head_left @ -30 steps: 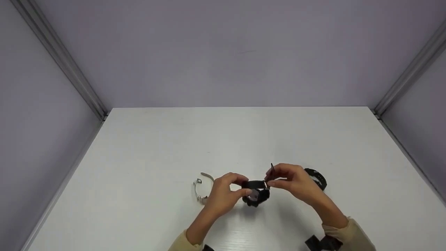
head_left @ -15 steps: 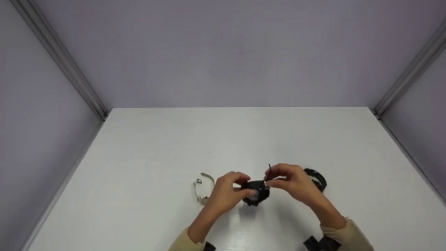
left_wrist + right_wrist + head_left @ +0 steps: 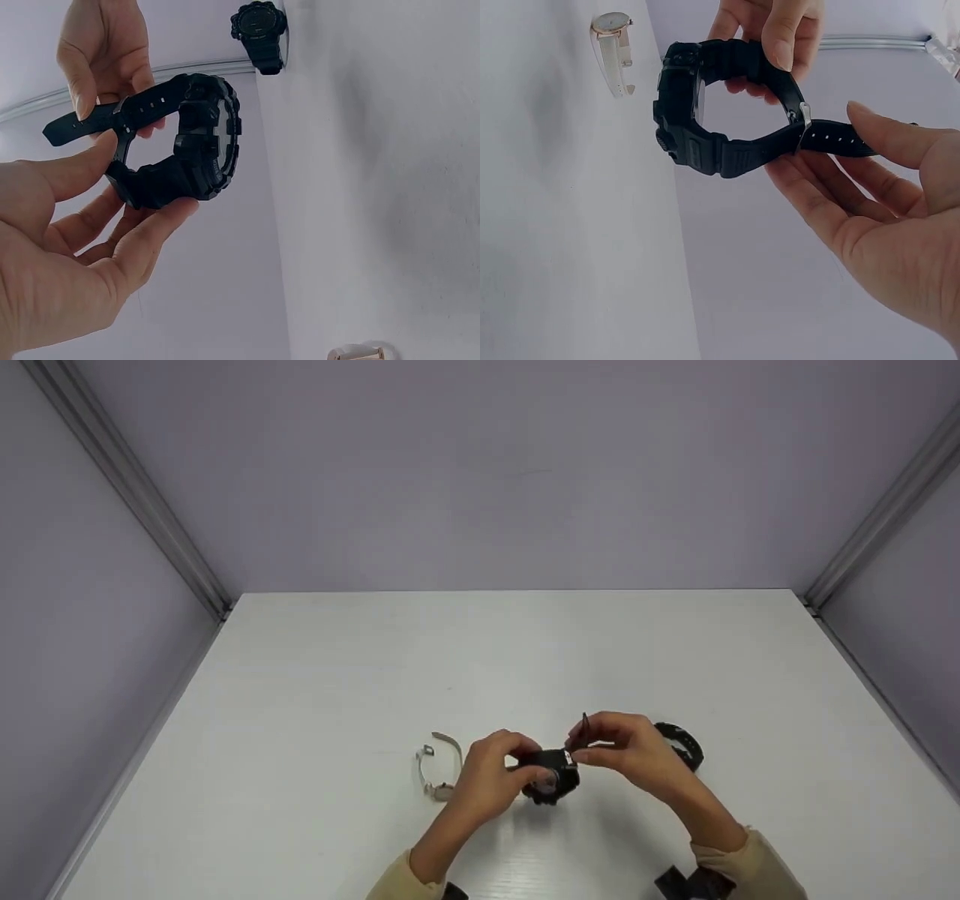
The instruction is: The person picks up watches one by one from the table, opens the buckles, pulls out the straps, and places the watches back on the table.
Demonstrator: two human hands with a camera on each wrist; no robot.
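Both hands hold a chunky black digital watch [image 3: 551, 774] just above the white table [image 3: 480, 660]. My left hand [image 3: 517, 761] grips the strap beside the case [image 3: 202, 150], thumb on the outside and fingers underneath. My right hand [image 3: 581, 746] pinches the strap near the metal buckle [image 3: 804, 120]. The free strap end [image 3: 584, 724] sticks up past the right fingers. The band forms a closed loop [image 3: 727, 157].
A second black watch [image 3: 681, 742] lies on the table just right of my right hand. A pale watch with a light strap [image 3: 433, 769] lies left of my left hand. Grey walls close in the table at the back and both sides.
My left hand has shifted slightly right, closer to the right hand. The strap end wobbled a little. Both hands keep their hold on the black watch.
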